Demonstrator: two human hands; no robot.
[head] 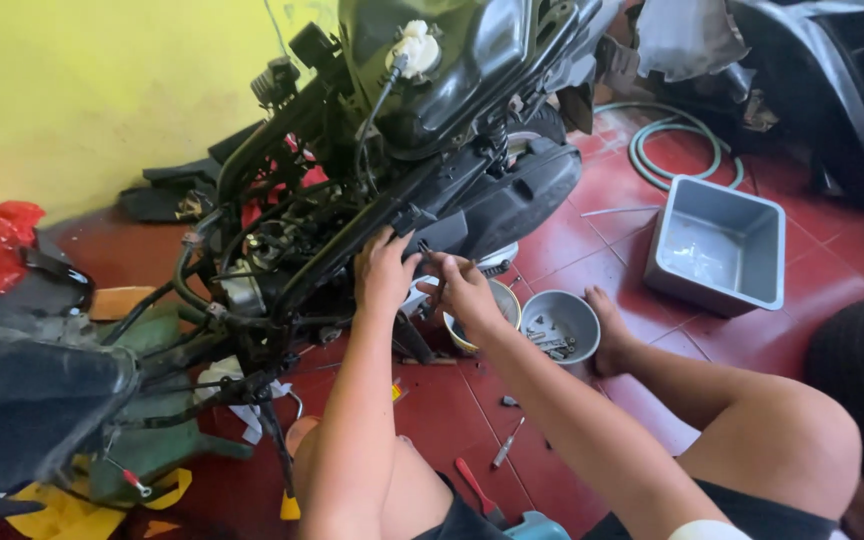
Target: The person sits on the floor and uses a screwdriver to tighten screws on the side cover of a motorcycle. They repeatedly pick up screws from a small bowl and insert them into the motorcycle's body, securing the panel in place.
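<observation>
The stripped scooter frame [352, 190] lay before me, its black side rail [352, 240] slanting up to the right. My left hand [382, 272] gripped that rail; my right hand [464, 285], just beside it, pinched a small tool [424, 247] at it.

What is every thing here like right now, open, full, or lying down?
Scooter: stripped of panels, frame and wiring bare.
Left hand: pressed on the frame.
Right hand: pinching a small part; too small to tell what.
Grey bowl: holds small metal parts.
Grey tub: upright, looks empty.
Green hose: coiled on floor.
Screwdriver: lying flat.
</observation>
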